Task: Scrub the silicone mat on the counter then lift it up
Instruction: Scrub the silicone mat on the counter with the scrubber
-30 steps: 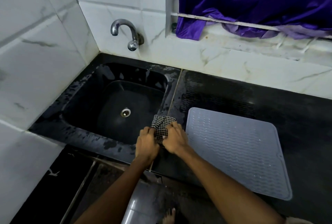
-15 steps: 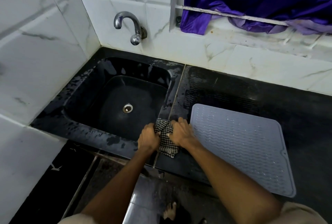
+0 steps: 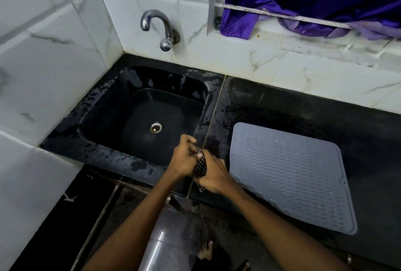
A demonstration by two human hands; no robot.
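Both hands, left and right, now clench the cloth, bunched tighter than a moment ago, likely wringing before scrubbing. The mat lies untouched on the surface, just right of the grip; the sink sits beyond.

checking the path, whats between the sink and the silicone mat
Head view: a wet strip of black counter with a seam separates sink from silicone mat; both hands wring a checked cloth there.
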